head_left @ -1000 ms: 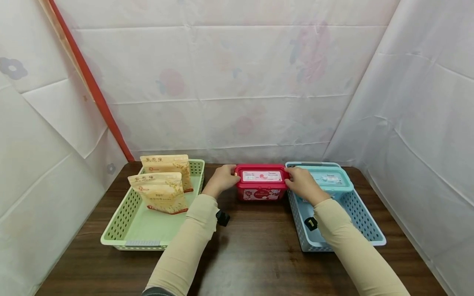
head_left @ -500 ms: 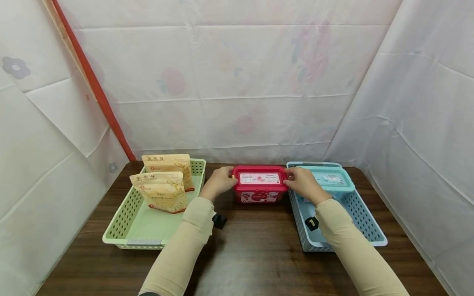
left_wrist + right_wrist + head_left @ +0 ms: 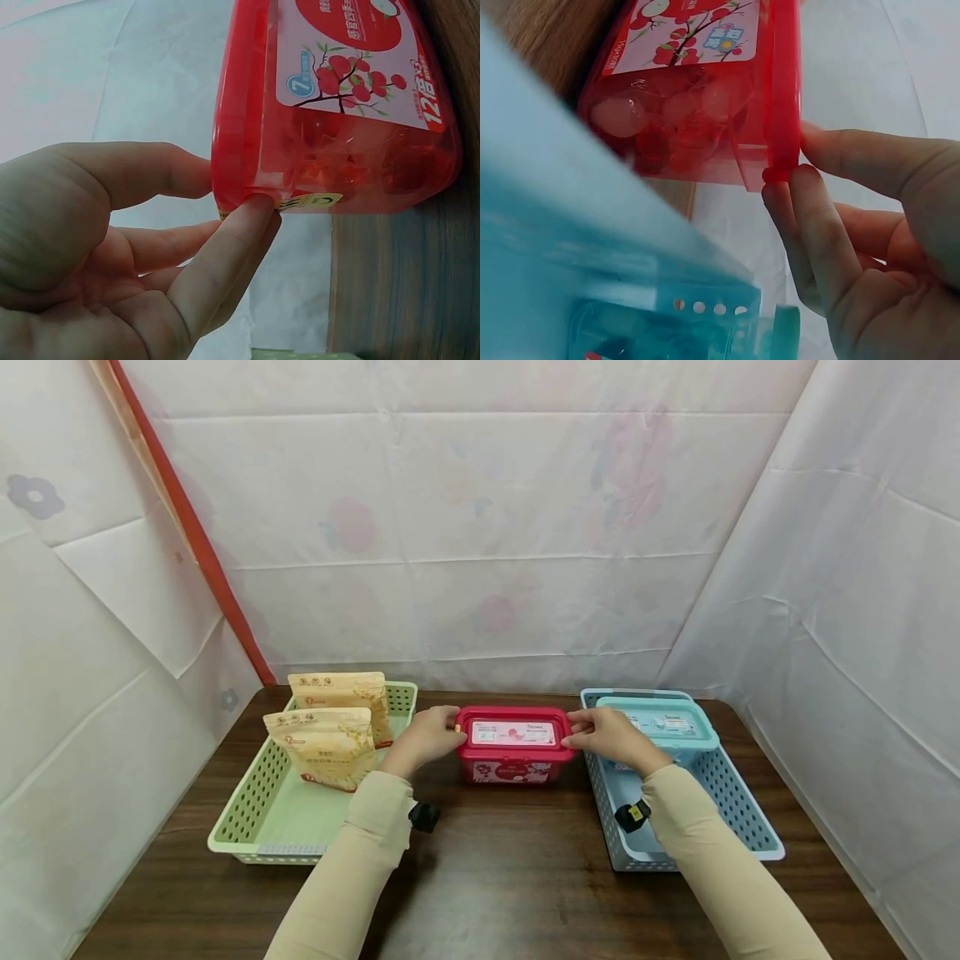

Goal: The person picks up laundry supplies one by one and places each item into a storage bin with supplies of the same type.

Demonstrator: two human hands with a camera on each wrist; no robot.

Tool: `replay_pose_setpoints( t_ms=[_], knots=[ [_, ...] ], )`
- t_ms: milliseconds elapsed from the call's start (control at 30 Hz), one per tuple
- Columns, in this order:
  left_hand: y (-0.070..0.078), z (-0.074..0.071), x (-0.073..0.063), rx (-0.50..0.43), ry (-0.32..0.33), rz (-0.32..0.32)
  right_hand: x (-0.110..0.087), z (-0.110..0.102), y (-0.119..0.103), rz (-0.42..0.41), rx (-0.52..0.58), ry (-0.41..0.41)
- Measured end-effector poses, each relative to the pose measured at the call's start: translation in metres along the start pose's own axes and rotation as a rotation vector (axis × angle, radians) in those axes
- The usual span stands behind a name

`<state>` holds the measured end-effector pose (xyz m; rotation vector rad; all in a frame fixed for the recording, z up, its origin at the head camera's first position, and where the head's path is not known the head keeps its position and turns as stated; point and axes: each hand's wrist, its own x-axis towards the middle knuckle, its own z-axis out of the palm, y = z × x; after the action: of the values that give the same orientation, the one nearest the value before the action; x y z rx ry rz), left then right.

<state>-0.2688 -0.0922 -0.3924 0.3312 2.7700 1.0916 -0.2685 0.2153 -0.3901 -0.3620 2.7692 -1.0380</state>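
Note:
A red lidded tub of laundry pods (image 3: pixel 513 745), with a pink label and red see-through walls, is between my hands at the middle of the table. My left hand (image 3: pixel 425 739) pinches the left end of its lid, thumb on top and fingers under the rim (image 3: pixel 225 172). At the opposite end, my right hand (image 3: pixel 617 739) pinches the lid rim (image 3: pixel 786 112) the same way. Inside the tub (image 3: pixel 679 124), rounded reddish pods show through the wall. Whether the tub's base touches the table is hard to tell.
To the left is a green basket (image 3: pixel 262 852) with two upright yellow pouches (image 3: pixel 326 747). On the right, a blue basket (image 3: pixel 750 827) holds a turquoise lidded tub (image 3: pixel 678 727). White sheeting hangs behind the dark wooden table (image 3: pixel 517 893).
The red tub has shifted left and slightly nearer to me, away from the blue basket. My left hand has moved left with it, and my right hand has followed a little.

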Motion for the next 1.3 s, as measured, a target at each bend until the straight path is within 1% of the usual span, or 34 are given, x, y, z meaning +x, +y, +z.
replay_pose_setpoints(
  t_ms=[233,467,533,600,767,900,1000,1067,1200,1300],
  knots=[
    [0.0,-0.005,-0.011,0.002,-0.028,0.001,-0.002,0.004,-0.002,-0.001,0.048,-0.033],
    [0.0,-0.007,-0.014,-0.048,-0.044,-0.011,-0.002,0.003,-0.002,0.02,0.087,-0.052],
    [-0.002,-0.007,-0.013,-0.083,-0.051,-0.017,-0.001,0.003,-0.001,0.024,0.092,-0.059],
    [-0.004,-0.007,-0.012,-0.142,-0.066,-0.025,-0.001,0.003,0.0,0.028,0.1,-0.065],
    [-0.01,-0.006,-0.009,-0.3,-0.109,-0.051,0.002,0.003,0.003,0.073,0.146,-0.066],
    [-0.012,-0.004,-0.008,-0.375,-0.133,-0.07,0.003,0.004,0.006,0.114,0.184,-0.083],
    [-0.014,-0.004,-0.009,-0.401,-0.149,-0.076,0.003,0.004,0.006,0.137,0.226,-0.104],
    [-0.014,-0.004,-0.008,-0.416,-0.151,-0.09,0.004,0.004,0.006,0.146,0.257,-0.114],
    [-0.015,-0.005,-0.008,-0.437,-0.156,-0.097,0.004,0.005,0.006,0.152,0.316,-0.129],
    [-0.016,-0.005,-0.007,-0.452,-0.16,-0.1,0.005,0.006,0.006,0.162,0.33,-0.137]
  ],
)
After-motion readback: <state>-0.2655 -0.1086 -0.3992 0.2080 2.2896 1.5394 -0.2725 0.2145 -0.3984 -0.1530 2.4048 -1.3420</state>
